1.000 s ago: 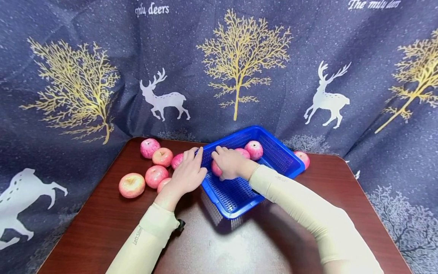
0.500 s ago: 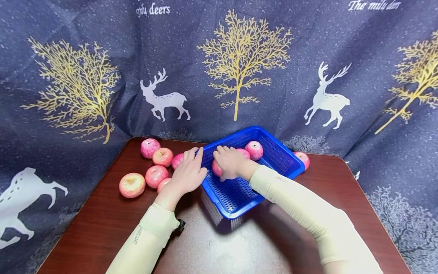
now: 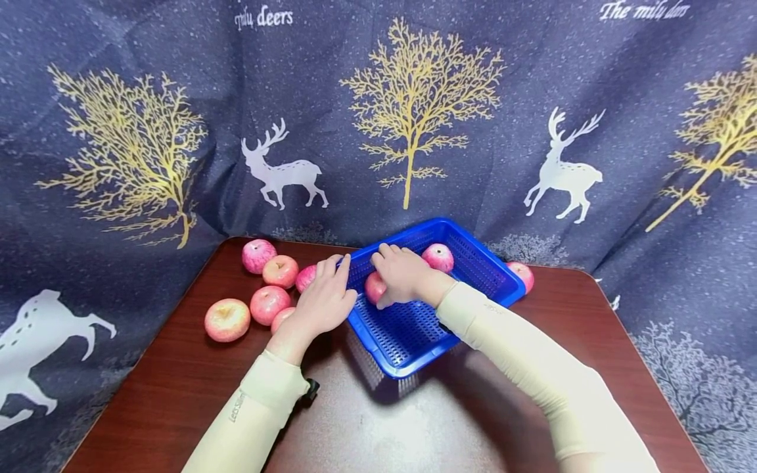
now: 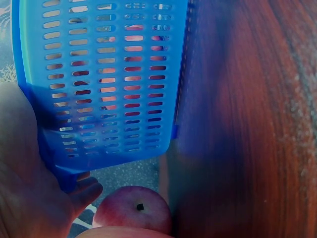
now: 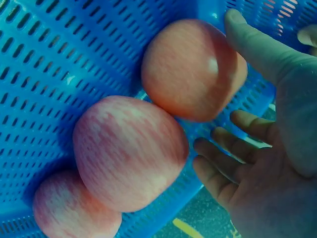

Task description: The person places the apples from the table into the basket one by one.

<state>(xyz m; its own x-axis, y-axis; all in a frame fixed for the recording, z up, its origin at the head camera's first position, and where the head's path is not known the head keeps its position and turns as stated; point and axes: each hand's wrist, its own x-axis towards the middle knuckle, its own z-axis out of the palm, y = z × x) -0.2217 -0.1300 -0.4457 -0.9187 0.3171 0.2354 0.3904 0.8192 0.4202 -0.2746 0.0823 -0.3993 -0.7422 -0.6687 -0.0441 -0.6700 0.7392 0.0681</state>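
My left hand (image 3: pixel 325 297) holds the left rim of a blue plastic basket (image 3: pixel 408 368), thumb over the rim. In the left wrist view its bent fingers (image 4: pixel 88 191) show just beyond the rim's corner. Inside the basket, my right hand (image 3: pixel 405 274) hovers over a red apple (image 3: pixel 375 288). The right wrist view shows its thumb and fingers spread apart, the thumb overlapping the edge of this apple (image 5: pixel 190 72). Beside it lies a second apple (image 5: pixel 130 153), hidden under the hand in the head view. A third apple (image 3: pixel 438 257) sits near the basket's back wall.
Several loose apples (image 3: pixel 270 305) are grouped on the brown table (image 3: pixel 154 387) left of the basket, some partly behind the left hand. Another apple (image 3: pixel 522 277) lies against the basket's right end. A dark curtain (image 3: pixel 378 118) printed with deer and trees hangs behind the table.
My right hand has loosened from the left apple and shifted slightly right and back, covering the middle apple in the head view. My left hand and the basket stay where they were.
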